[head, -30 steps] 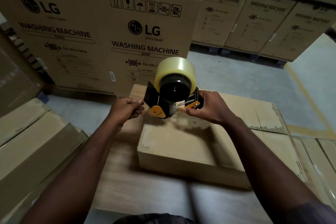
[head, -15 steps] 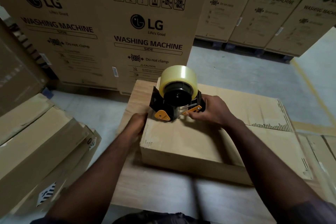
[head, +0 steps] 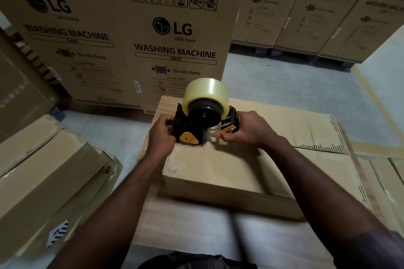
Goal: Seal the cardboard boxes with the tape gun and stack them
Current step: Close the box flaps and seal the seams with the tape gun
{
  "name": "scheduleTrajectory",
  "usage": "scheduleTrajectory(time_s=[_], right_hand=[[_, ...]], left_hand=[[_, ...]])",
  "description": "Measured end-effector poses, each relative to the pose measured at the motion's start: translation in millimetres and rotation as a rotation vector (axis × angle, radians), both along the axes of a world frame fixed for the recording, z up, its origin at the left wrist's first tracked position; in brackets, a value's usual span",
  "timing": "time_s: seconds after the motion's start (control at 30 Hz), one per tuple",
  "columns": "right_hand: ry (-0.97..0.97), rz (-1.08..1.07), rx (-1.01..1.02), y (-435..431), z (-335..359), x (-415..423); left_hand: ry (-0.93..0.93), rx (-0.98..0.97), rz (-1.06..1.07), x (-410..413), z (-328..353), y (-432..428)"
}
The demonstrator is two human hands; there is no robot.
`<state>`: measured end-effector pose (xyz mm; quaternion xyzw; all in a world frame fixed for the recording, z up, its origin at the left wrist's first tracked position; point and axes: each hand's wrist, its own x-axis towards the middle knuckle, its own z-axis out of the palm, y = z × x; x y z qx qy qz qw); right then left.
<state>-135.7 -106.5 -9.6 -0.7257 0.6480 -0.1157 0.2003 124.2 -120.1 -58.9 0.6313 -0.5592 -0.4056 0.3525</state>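
At frame centre the tape gun [head: 205,124] sat on the upper edge of the small cardboard box [head: 218,172]. My left hand [head: 162,135] curled its fingers round the gun's black side plate. My right hand [head: 247,131] gripped the opposite side, fingers curled.

Straight beyond the left hand [head: 162,135] stands a tall LG washing-machine carton [head: 175,39] printed "Do not clamp" — a second carton [head: 65,33] just left of it. Farther off, up and right of the right hand [head: 251,131], more cartons [head: 328,17] sit on dark pallets [head: 290,54] — grey floor [head: 284,87] lies between, a yellow line [head: 373,102] crossing it.
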Motion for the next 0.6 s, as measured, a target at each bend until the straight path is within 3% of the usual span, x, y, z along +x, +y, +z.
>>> scheduleTrajectory(time_s=[0.27,0.33,0.4,0.47,0.53,0.6], right_hand=[[0.090,0.000,0.079,18,23,-79],[0.053,-0.008,0.088,26,19,-92],[0.038,-0.012,0.064,29,11,-95],[0.027,-0.016,0.049,28,6,-95],[0.024,-0.011,0.050,28,7,-94],[0.034,0.004,0.052,28,7,-96]], left_hand=[[-0.058,-0.020,0.048,-2,-4,-5],[-0.174,-0.049,0.047,-8,-1,-6],[-0.416,-0.187,0.031,-21,5,-1],[-0.525,-0.314,-0.095,-43,10,11],[-0.562,-0.267,-0.390,-62,6,25],[-0.746,-0.226,-0.611,-70,-5,34]])
